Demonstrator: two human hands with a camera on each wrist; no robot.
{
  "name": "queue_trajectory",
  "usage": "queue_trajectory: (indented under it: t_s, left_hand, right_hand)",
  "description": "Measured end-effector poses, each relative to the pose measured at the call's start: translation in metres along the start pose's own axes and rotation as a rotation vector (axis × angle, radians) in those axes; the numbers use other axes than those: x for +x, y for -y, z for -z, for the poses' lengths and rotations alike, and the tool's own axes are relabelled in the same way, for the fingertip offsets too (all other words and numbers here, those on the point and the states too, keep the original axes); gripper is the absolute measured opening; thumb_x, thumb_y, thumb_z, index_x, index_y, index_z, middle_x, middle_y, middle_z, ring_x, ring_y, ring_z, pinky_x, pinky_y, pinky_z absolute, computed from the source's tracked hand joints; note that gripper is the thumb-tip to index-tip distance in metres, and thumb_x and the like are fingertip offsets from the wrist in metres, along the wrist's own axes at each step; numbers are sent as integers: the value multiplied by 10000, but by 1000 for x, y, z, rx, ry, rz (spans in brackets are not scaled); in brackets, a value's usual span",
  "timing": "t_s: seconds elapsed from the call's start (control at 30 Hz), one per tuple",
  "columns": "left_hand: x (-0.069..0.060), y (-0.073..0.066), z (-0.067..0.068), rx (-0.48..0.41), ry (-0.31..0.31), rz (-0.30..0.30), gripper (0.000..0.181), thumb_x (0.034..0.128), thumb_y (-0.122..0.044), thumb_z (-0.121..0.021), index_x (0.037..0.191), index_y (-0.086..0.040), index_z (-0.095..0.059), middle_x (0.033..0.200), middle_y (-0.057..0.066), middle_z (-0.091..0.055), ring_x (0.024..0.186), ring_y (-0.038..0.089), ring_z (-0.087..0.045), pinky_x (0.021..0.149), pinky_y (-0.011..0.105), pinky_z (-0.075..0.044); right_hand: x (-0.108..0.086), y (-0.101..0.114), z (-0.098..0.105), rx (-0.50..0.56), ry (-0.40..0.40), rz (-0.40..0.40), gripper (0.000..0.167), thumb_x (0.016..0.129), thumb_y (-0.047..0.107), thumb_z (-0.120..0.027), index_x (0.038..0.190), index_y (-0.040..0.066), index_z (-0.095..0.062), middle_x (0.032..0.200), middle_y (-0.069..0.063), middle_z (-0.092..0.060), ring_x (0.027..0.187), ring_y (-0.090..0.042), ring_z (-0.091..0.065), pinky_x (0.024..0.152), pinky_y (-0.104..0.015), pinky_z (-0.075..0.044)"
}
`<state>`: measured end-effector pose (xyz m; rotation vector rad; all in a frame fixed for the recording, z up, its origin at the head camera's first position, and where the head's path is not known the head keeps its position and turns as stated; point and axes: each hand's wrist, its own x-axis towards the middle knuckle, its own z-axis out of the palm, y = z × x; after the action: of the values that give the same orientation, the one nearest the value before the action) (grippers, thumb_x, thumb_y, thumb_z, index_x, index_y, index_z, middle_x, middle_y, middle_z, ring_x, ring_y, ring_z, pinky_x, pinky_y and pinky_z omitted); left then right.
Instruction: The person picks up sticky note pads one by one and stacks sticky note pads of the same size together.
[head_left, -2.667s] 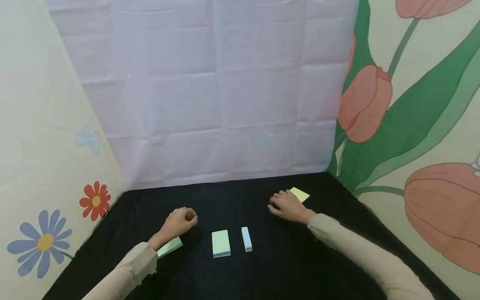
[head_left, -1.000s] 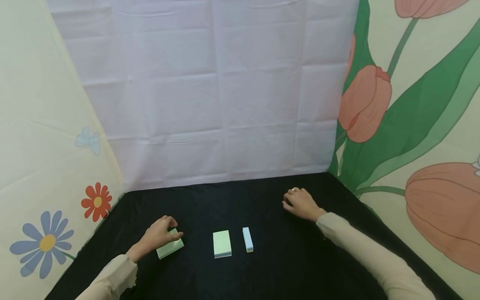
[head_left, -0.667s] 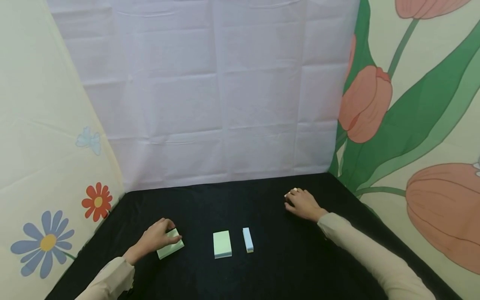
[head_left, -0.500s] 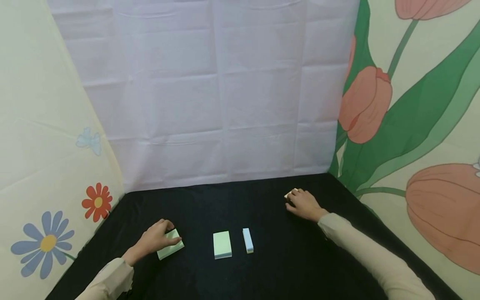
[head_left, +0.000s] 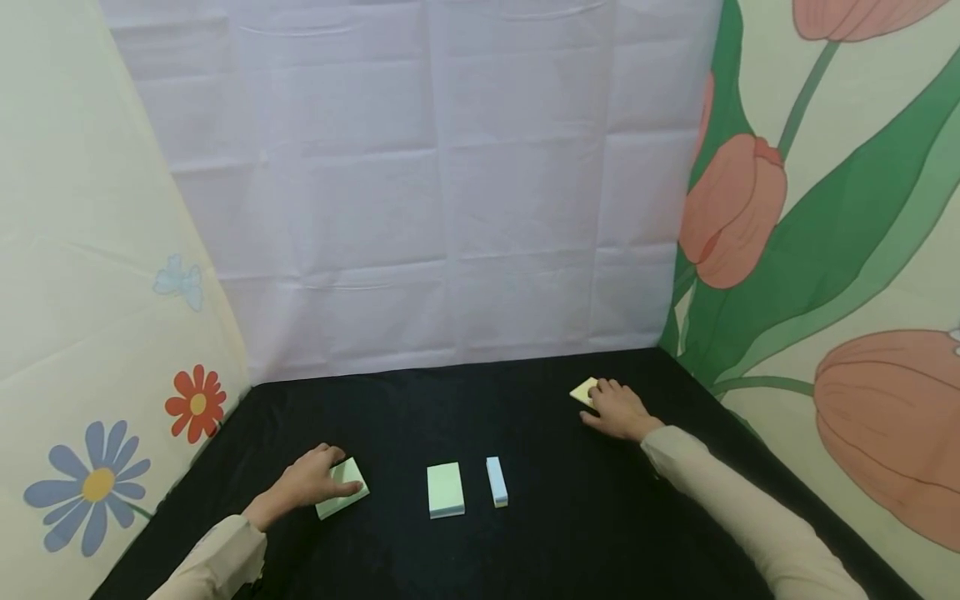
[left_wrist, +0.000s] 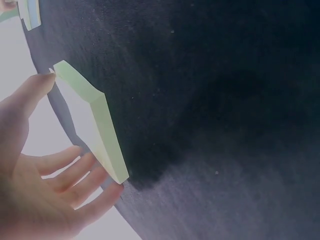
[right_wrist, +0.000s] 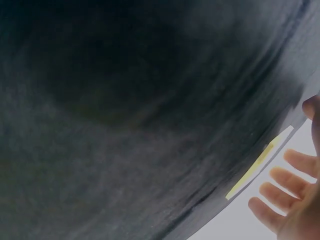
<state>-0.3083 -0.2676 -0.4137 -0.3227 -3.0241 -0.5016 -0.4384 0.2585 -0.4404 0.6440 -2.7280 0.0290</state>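
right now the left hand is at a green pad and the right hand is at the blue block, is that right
Not quite: the right hand is at the yellow pad; the head view shows the blue block apart from both hands. The left hand is at a green pad.

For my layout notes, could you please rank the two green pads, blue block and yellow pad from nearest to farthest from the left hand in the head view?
1. Leftmost green pad, at the left hand.
2. Other green pad, near centre.
3. Blue block, right of that pad.
4. Yellow pad, back right, by the right hand.
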Motion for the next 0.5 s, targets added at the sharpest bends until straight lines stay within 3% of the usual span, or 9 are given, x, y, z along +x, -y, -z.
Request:
queue_trajectory:
  t_s: [0.17, 0.33, 0.5]
  left_hand:
    - [0, -1, 1, -3, 51, 23, 649, 795, -437, -801, 1175, 61, -631, 1039, 128, -591, 774, 201, -514, 614, 381, -451]
    - [-3, 1, 2, 12, 108, -19, 688, 791, -425, -807, 1225, 66, -596, 1029, 116, -559, 814, 221, -504, 636, 406, -466]
    - [-4, 3, 3, 26, 118, -35, 683, 780, -389, -822, 1221, 76, -586, 1027, 115, -551, 835, 229, -502, 654, 420, -473]
  right_hand:
    - [2, -6, -2, 31, 14, -40, 386, 921, 341, -664, 1012, -31, -609, 875, -139, -516, 763, -286, -498, 664, -454, -425]
    - [3, -11, -6, 48, 39, -74, 469, 923, 345, -665, 1108, -80, -599, 918, -172, -536, 815, -319, -526, 695, -479, -446]
    - [4, -12, -7, 82, 55, -93, 528, 926, 346, -658, 1166, -115, -568, 975, -212, -555, 854, -346, -543, 712, -499, -459]
